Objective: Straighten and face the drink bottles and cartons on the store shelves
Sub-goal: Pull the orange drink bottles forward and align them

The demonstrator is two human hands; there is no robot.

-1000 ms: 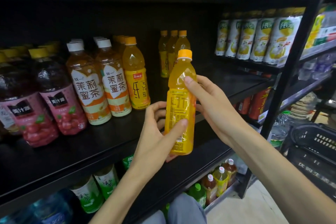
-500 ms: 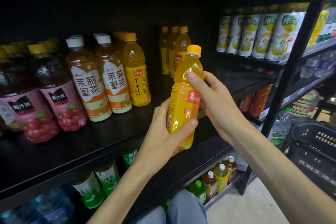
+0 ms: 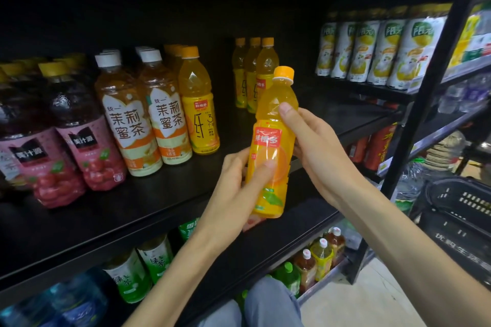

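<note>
An orange juice bottle (image 3: pixel 273 138) with an orange cap is held upright in front of the black shelf (image 3: pixel 148 204), its red logo facing me. My left hand (image 3: pixel 239 191) grips its lower half, thumb across the label. My right hand (image 3: pixel 313 148) holds the upper part from the right, index finger on the shoulder. On the shelf stand a matching orange bottle (image 3: pixel 198 103), two jasmine tea bottles (image 3: pixel 125 117), dark red juice bottles (image 3: pixel 79 135) and three orange bottles (image 3: pixel 252 74) further back.
White and yellow bottles (image 3: pixel 382 48) fill the neighbouring shelf on the right. Green tea bottles (image 3: pixel 132 273) and small bottles (image 3: pixel 316 257) stand on the lower shelf. A black metal upright (image 3: pixel 425 114) divides the bays. A black basket (image 3: pixel 462 210) sits at the right.
The bottle has been turned in my hands so its red logo now faces me, and it has shifted slightly right. The hands keep their hold.
</note>
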